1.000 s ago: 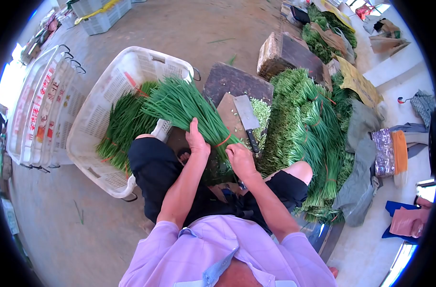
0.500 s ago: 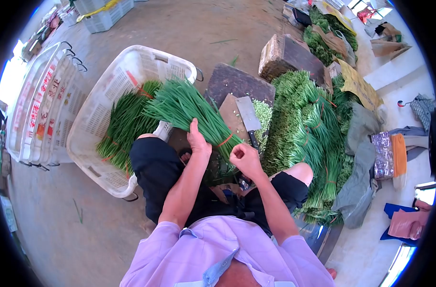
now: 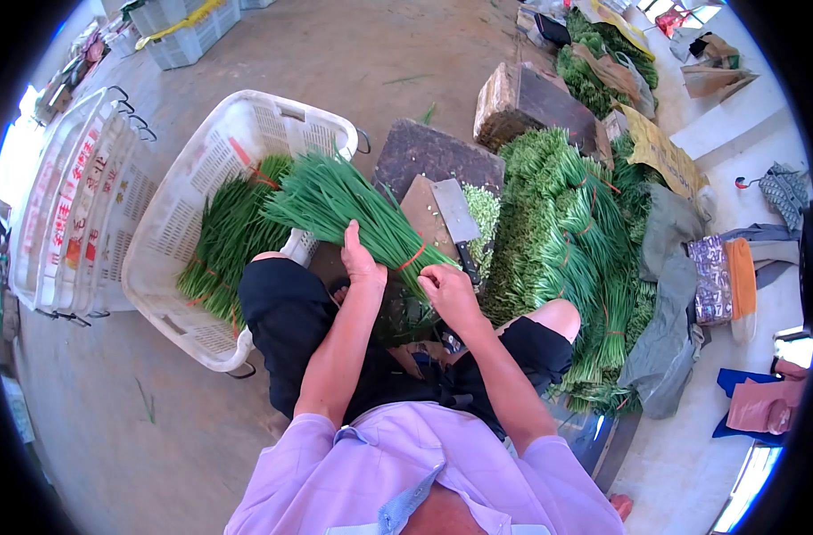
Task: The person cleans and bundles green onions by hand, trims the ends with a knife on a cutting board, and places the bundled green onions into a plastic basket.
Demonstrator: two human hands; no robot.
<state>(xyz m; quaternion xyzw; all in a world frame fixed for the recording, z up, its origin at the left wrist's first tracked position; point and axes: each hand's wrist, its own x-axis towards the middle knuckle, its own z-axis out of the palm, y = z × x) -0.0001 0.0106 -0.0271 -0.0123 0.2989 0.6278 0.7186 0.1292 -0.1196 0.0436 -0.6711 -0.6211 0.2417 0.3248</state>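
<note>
My left hand (image 3: 362, 260) is closed around the middle of a bundle of green chives (image 3: 335, 198), supporting it from below and the left. The leafy tips fan out to the upper left, over the edge of a white basket (image 3: 161, 259). A red band (image 3: 412, 256) ties the bundle near its lower end. At that end, just below the band, my right hand (image 3: 451, 294) has its fingers pinched on the stalks. Behind the bundle, a cleaver (image 3: 455, 209) lies on a board (image 3: 420, 209) beside small chopped stalk pieces (image 3: 485, 214).
More tied chives (image 3: 223, 241) lie in the basket. A large pile of chives (image 3: 549, 232) stands to my right, next to a grey cloth (image 3: 660, 339). Stacked white crates (image 3: 76, 205) are at the left. A dark block (image 3: 540, 98) sits behind the board.
My right hand has moved slightly left and its fingers now rest on the bundle's lower end. The bundle has shifted slightly left, and the whole view has shifted a little.
</note>
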